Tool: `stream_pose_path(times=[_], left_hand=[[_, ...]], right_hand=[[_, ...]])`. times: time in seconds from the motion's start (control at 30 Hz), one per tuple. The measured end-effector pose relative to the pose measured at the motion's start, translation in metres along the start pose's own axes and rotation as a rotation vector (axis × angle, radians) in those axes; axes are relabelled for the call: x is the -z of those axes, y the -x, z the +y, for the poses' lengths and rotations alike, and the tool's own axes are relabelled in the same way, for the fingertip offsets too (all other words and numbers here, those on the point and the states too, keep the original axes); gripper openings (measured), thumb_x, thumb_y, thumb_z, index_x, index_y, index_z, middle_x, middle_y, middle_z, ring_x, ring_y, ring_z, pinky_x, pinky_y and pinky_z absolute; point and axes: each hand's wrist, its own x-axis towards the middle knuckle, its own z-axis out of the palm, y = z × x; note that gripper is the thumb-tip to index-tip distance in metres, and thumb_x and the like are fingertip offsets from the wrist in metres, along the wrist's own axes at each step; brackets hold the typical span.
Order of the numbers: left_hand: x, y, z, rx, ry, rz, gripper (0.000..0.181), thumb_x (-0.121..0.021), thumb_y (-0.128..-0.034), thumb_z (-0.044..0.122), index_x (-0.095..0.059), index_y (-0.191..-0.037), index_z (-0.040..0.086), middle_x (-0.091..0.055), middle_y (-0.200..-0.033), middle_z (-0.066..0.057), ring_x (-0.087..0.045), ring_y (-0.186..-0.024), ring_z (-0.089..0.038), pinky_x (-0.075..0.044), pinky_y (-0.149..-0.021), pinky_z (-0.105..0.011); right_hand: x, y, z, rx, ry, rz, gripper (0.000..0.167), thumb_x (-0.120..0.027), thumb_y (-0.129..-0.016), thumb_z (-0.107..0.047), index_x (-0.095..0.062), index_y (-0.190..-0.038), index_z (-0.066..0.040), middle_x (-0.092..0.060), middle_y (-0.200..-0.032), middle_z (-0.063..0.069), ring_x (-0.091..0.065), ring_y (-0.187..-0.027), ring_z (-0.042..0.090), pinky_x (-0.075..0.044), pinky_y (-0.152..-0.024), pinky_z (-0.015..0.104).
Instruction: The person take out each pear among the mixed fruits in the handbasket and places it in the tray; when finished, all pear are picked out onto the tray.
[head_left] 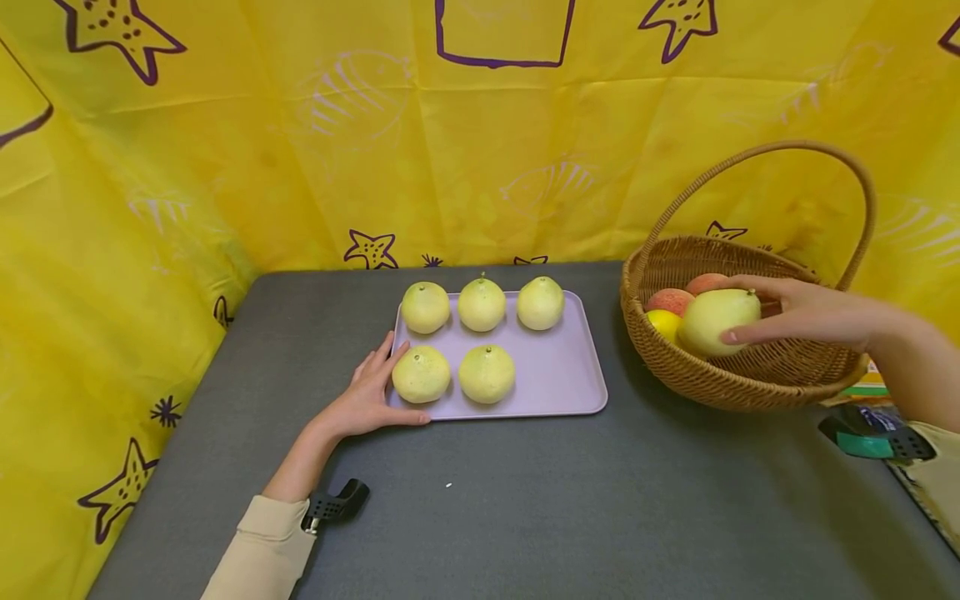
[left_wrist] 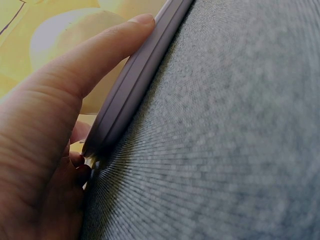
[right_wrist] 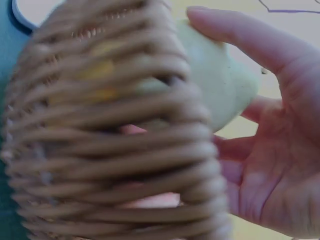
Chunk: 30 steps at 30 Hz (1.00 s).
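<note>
My right hand (head_left: 813,315) holds a pale yellow-green pomelo (head_left: 716,323) over the left part of a wicker basket (head_left: 750,392). In the right wrist view, the thumb and fingers curve round the pomelo (right_wrist: 205,70), partly hidden by the basket's weave. Fairly straight, the fingers of my left hand (head_left: 367,398) lie against the left edge of a lilac tray (head_left: 558,367). Its thumb (left_wrist: 115,47) rests along the tray's front rim. On the tray sit several pomelos, three in the back row and two in front, one of them (head_left: 422,374) beside the left hand.
Reddish peach-like fruits (head_left: 670,301) and a bright yellow fruit (head_left: 664,323) lie in the basket, beneath its tall arched handle (head_left: 757,152). A grey cloth (head_left: 525,508) covers the table. Yellow patterned fabric (head_left: 480,183) hangs behind and at the left.
</note>
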Motion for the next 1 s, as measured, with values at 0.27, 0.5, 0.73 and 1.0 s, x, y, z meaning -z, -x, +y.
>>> stream_pose_path(times=[0.27,0.5,0.73,1.0], left_hand=[[-0.001,0.0,-0.001,-0.008,0.001,0.004,0.12,-0.084,-0.0695,0.052,-0.016,-0.156,0.005,0.008,-0.162,-0.017,0.003,-0.143,-0.049,0.0,-0.108,-0.066],[-0.001,0.0,0.0,-0.009,-0.002,-0.001,0.12,-0.084,-0.0687,0.052,-0.016,-0.156,0.006,0.008,-0.162,-0.015,0.004,-0.144,-0.047,0.0,-0.109,-0.065],[-0.001,-0.001,-0.001,-0.013,-0.002,-0.001,0.12,-0.085,-0.0685,0.051,-0.016,-0.156,0.006,0.008,-0.162,-0.015,0.003,-0.144,-0.047,0.0,-0.109,-0.065],[-0.001,0.0,0.0,-0.014,-0.005,0.0,0.121,-0.085,-0.0685,0.052,-0.016,-0.156,0.006,0.008,-0.162,-0.015,0.004,-0.144,-0.046,0.0,-0.11,-0.064]], right_hand=[[-0.01,0.0,-0.011,-0.031,-0.097,0.087,0.057,-0.063,-0.096,-0.025,-0.037,-0.146,-0.023,-0.053,-0.12,0.013,-0.063,-0.095,0.022,-0.052,-0.075,0.032],[-0.018,0.001,-0.023,-0.053,-0.162,0.173,0.061,-0.063,-0.096,-0.024,-0.031,-0.148,-0.019,-0.049,-0.123,0.015,-0.059,-0.096,0.018,-0.051,-0.075,0.032],[-0.029,-0.002,-0.042,0.041,-0.286,0.223,0.057,-0.065,-0.094,-0.013,-0.038,-0.143,-0.023,-0.057,-0.116,0.009,-0.059,-0.097,0.019,-0.05,-0.076,0.03],[-0.038,-0.003,-0.068,0.08,-0.331,0.205,0.06,-0.067,-0.093,-0.011,-0.039,-0.144,-0.025,-0.054,-0.12,0.011,-0.057,-0.099,0.023,-0.048,-0.076,0.033]])
